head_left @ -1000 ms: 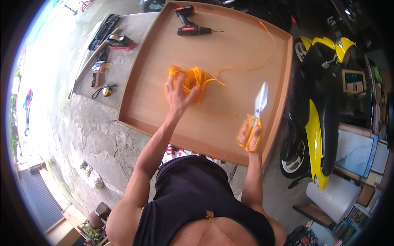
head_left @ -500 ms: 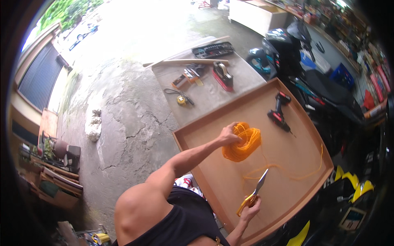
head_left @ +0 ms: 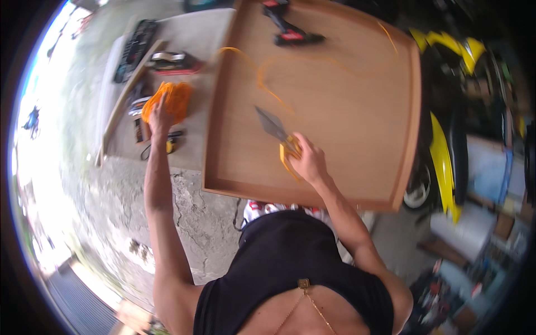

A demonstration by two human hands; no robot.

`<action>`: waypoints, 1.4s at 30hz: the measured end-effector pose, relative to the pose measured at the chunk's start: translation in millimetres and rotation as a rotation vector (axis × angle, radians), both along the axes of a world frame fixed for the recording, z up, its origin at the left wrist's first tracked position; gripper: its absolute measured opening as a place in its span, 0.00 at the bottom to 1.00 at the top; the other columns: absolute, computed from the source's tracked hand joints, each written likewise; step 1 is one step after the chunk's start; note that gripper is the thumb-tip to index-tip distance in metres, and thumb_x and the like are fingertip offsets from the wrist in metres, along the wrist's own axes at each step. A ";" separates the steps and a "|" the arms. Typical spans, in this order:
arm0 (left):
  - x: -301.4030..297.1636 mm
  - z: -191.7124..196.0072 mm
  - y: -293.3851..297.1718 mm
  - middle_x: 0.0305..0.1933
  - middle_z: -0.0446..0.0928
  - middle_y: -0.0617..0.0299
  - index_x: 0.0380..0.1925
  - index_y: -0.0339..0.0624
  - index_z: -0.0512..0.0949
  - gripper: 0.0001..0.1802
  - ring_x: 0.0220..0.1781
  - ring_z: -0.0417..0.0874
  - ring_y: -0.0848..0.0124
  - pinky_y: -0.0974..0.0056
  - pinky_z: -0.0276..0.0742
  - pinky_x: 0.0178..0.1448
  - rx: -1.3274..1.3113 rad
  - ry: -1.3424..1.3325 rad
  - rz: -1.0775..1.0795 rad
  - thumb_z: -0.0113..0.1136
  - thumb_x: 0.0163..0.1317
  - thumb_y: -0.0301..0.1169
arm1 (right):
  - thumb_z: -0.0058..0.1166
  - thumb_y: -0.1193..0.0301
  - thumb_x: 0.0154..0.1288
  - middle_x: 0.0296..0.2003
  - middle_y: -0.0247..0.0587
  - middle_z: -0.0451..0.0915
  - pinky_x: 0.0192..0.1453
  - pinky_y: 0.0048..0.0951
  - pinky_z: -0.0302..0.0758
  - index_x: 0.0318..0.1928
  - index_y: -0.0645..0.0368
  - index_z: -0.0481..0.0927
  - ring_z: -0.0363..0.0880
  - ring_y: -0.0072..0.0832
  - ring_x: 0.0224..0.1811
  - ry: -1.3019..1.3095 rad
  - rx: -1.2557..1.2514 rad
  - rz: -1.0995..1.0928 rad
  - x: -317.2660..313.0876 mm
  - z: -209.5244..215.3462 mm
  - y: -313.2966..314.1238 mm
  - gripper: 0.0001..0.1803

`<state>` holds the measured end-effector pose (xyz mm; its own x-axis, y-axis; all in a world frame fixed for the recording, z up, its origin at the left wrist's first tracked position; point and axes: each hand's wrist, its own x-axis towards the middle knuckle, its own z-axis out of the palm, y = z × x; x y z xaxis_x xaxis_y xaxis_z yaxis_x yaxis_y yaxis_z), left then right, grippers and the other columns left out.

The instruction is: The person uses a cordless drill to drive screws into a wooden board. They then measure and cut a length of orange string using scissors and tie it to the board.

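My left hand [head_left: 160, 118] reaches out over the grey table on the left, its fingers on a bundle of orange string [head_left: 177, 100]. Beneath the bundle the tabletop is partly hidden. One loose orange strand [head_left: 274, 96] runs into the shallow brown wooden tray. Over that tray, my right hand [head_left: 308, 160] is closed round the yellow handles of a pair of scissors [head_left: 274, 126]. Their metal blades point away and to the left, and look closed together though motion blurs them.
In the tray [head_left: 410, 139] a black and red cordless drill [head_left: 290, 30] lies at the far side. The grey table [head_left: 209, 33] bears a red and black tool [head_left: 173, 63], a wooden strip [head_left: 120, 106], a black case [head_left: 135, 50] and a yellow tape measure [head_left: 171, 146]. Yellow motorcycle panels [head_left: 443, 167] stand right.
My left hand has carried the string bundle from above the tray leftward over the grey table. My right hand still holds the scissors. The whole view has turned.
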<state>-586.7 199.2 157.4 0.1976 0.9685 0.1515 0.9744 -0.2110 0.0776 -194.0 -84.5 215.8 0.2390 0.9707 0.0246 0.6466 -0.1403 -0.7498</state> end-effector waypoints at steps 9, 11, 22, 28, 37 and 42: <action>117.7 23.2 -85.8 0.54 0.71 0.46 0.63 0.42 0.63 0.39 0.57 0.71 0.56 0.55 0.64 0.61 0.084 -0.548 -0.101 0.68 0.53 0.39 | 0.66 0.67 0.49 0.38 0.47 0.80 0.38 0.40 0.78 0.49 0.60 0.71 0.81 0.44 0.36 0.016 0.055 -0.225 17.5 19.5 -25.0 0.27; 168.4 35.9 -149.8 0.51 0.74 0.51 0.61 0.34 0.64 0.32 0.52 0.74 0.65 0.62 0.67 0.58 -0.648 -1.225 -0.086 0.60 0.63 0.41 | 0.65 0.66 0.50 0.38 0.48 0.80 0.38 0.40 0.78 0.50 0.61 0.70 0.81 0.45 0.36 0.043 0.037 -0.248 11.6 16.9 -29.7 0.27; 124.5 11.8 -128.3 0.38 0.76 0.60 0.48 0.38 0.76 0.16 0.38 0.80 0.72 0.70 0.75 0.31 -0.404 -0.665 -0.252 0.52 0.67 0.38 | 0.59 0.66 0.61 0.45 0.52 0.79 0.49 0.38 0.78 0.53 0.61 0.75 0.80 0.44 0.46 0.195 0.324 0.041 -5.3 25.5 -44.0 0.21; 0.1 -26.7 10.0 0.31 0.77 0.63 0.53 0.45 0.74 0.17 0.30 0.77 0.77 0.69 0.74 0.31 -0.700 -0.540 0.108 0.51 0.66 0.36 | 0.63 0.69 0.56 0.32 0.40 0.84 0.41 0.29 0.79 0.44 0.60 0.81 0.82 0.26 0.34 0.016 -0.090 -0.881 264.0 -108.4 -92.1 0.15; 137.3 -12.5 -29.2 0.39 0.81 0.53 0.42 0.47 0.81 0.14 0.42 0.81 0.57 0.56 0.76 0.48 -0.156 0.160 -0.124 0.58 0.59 0.40 | 0.61 0.69 0.53 0.37 0.51 0.81 0.47 0.40 0.75 0.43 0.61 0.82 0.79 0.46 0.41 -0.541 -0.052 -0.641 411.6 -171.2 -97.5 0.16; 277.3 -51.8 -95.2 0.33 0.82 0.52 0.45 0.45 0.80 0.22 0.36 0.83 0.59 0.58 0.78 0.43 -0.331 -0.404 0.033 0.64 0.54 0.45 | 0.54 0.75 0.60 0.34 0.52 0.80 0.43 0.42 0.74 0.36 0.65 0.81 0.79 0.48 0.37 -0.228 -0.133 -0.555 363.4 -149.9 -72.6 0.07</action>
<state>-309.4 104.0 105.7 0.1549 0.9823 -0.1057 0.8585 -0.0809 0.5063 169.4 -157.1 65.9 0.7129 0.7010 0.0217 0.5921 -0.5849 -0.5544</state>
